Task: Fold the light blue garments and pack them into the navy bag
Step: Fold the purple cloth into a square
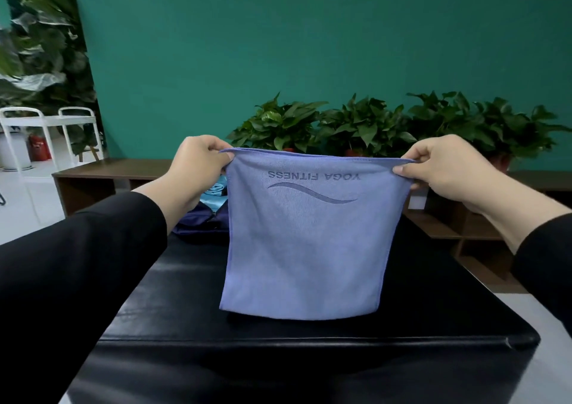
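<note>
A light blue-violet towel (309,242), printed upside down with "YOGA FITNESS" and a wave, hangs doubled over in the air above the black table (309,338). My left hand (198,163) pinches its top left corner and my right hand (448,165) pinches its top right corner, stretching the top edge taut. The lower edge hangs just above the tabletop. Behind the towel on the left lies the navy bag (201,224), with a light blue garment (215,194) showing on it. Most of the bag is hidden by the towel.
Low brown shelves (108,177) run along the teal wall, with potted plants (356,125) on top. A white cart (46,125) and a red extinguisher (38,151) stand at the far left. The table's front edge is near me.
</note>
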